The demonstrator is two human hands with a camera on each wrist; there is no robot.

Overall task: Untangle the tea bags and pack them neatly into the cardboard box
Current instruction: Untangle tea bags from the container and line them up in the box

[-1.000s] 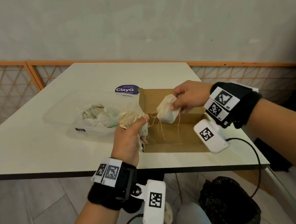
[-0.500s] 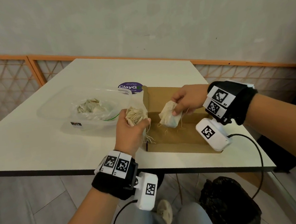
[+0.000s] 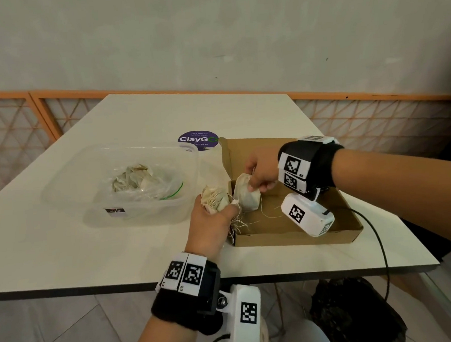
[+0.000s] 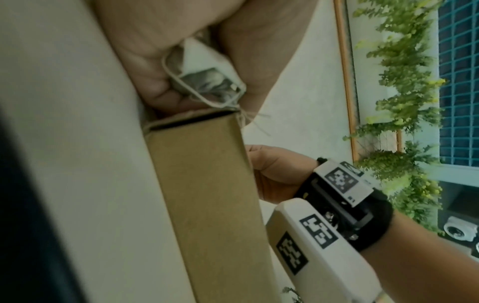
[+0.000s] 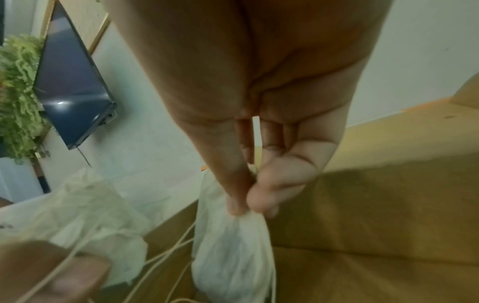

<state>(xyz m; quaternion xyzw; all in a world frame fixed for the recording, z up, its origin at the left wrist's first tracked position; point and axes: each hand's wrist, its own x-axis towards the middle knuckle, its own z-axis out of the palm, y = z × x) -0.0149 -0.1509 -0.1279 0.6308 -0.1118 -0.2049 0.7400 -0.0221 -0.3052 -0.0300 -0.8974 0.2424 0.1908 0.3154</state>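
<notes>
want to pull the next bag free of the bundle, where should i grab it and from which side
By its top edge, from above. The bundle sits upright in the left hand, bag tops fanned out and exposed; the strings hang tangled below, so pinching there would probably tighten the snarl.

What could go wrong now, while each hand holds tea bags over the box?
1. Loose strings run between the bundle in the left hand and the tea bag pinched by the right hand; pulling may tear it.
2. Strings could snag on the cardboard box corner.
</notes>
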